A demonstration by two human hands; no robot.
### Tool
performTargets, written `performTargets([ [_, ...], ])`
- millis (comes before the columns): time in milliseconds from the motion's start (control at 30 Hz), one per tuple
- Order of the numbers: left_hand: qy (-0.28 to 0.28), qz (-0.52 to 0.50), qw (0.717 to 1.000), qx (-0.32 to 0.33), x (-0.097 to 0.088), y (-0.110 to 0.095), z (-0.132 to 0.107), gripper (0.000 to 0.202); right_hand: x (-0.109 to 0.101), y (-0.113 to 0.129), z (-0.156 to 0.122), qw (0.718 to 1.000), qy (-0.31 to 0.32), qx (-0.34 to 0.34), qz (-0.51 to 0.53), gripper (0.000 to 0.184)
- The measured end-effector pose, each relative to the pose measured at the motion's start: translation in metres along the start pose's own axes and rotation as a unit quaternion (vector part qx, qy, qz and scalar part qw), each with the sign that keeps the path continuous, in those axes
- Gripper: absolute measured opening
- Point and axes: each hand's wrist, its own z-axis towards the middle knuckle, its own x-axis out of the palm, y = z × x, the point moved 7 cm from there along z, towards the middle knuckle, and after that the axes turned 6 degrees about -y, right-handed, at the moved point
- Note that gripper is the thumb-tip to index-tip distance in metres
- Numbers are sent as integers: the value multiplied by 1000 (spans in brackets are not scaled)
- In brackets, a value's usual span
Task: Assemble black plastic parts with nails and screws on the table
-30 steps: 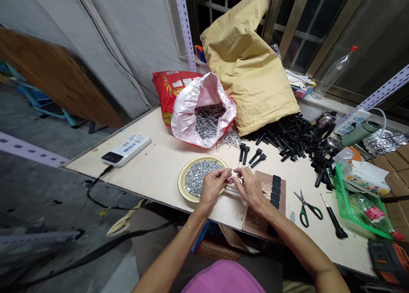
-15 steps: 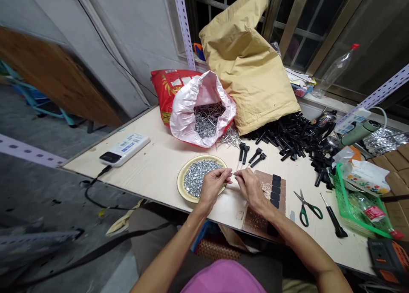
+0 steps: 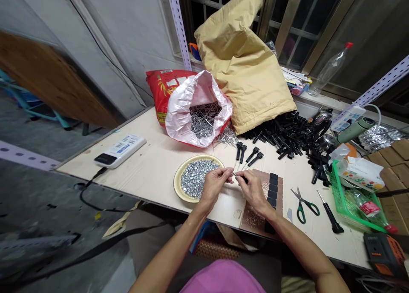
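Observation:
My left hand (image 3: 216, 185) and my right hand (image 3: 253, 189) meet fingertip to fingertip just above the table's near edge, both pinched around a thin metal pin (image 3: 235, 174) with a small dark part at the right hand. Directly left of them sits a round yellow plate (image 3: 177, 180) heaped with small silver nuts. A brown perforated board (image 3: 259, 199) carrying a column of black pieces (image 3: 273, 189) lies under my right hand. Three loose black plastic parts (image 3: 246, 153) lie just beyond my fingers.
An open pink-and-white bag of nails (image 3: 200, 110) and a tall tan sack (image 3: 246, 67) stand at the back, with a heap of black parts (image 3: 287, 133) spilling right. Green scissors (image 3: 303, 202), a black tool (image 3: 330, 216), a green basket (image 3: 351, 193) and a white power strip (image 3: 119, 149) are also on the table.
My hands stay together at the same spot; the fingers have shifted slightly on the pin. The camera has tilted a little, moving everything left and down.

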Motion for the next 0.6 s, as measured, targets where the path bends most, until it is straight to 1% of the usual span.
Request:
performTargets([
  [67, 8, -5, 1000, -10, 5, 2, -3, 33, -7, 3, -3, 998, -23, -15, -47, 20],
  [133, 16, -34, 999, -26, 10, 6, -6, 37, -15, 5, -6, 996, -44, -25, -68, 21],
  [267, 44, -110, 992, -51, 24, 14, -13, 49, -30, 4, -13, 996, -79, -33, -31, 18],
  [367, 36, -115, 991, -64, 28, 21, -18, 56, -46, -6, -21, 993, -104, -29, -47, 19],
  [433, 32, -84, 994, -66, 28, 30, -22, 60, -61, -20, -26, 990, -112, -21, -78, 21],
  [500, 49, -12, 998, -47, 29, 40, -27, 60, -79, -39, -32, 987, -110, -13, -114, 22],
  [567, 84, 105, 991, 10, 34, 50, -35, 56, -98, -60, -38, 983, -99, -12, -155, 23],
  [600, 102, 168, 979, 54, 37, 55, -40, 53, -106, -70, -40, 981, -88, -13, -173, 23],
])
